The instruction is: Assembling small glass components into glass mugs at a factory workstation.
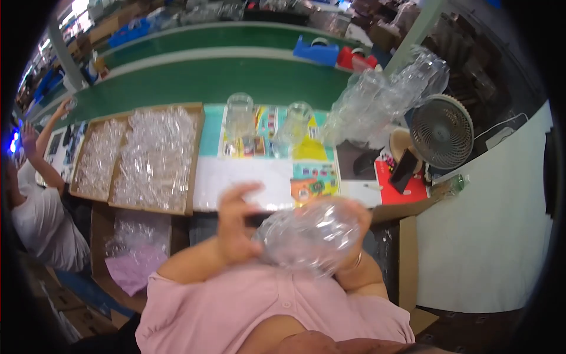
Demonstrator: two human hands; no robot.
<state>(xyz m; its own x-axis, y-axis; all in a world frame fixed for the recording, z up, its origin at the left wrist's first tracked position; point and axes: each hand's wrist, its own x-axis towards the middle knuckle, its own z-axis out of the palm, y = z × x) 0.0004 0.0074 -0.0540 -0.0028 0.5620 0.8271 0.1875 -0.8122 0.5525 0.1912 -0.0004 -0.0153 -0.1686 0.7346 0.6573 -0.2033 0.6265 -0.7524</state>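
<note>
Both hands, left (236,227) and right (354,236), grasp a clear crinkled plastic bag (309,236) close to the chest, below the worktop's (247,177) near edge, apparently for handling.

Pretty cramped in front of me: cardboard trays (194,153) of clear plastic parts block left, two clear jars (239,118) straight ahead, desk fan (442,131) right; white patch (236,180) between's open.

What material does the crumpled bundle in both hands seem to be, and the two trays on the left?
The bundle, between left hand and right hand, looks like thin clear plastic film: see-through, glossy, wrinkled. The trays look like brown cardboard: matte, flat walls, folded edges.
</note>
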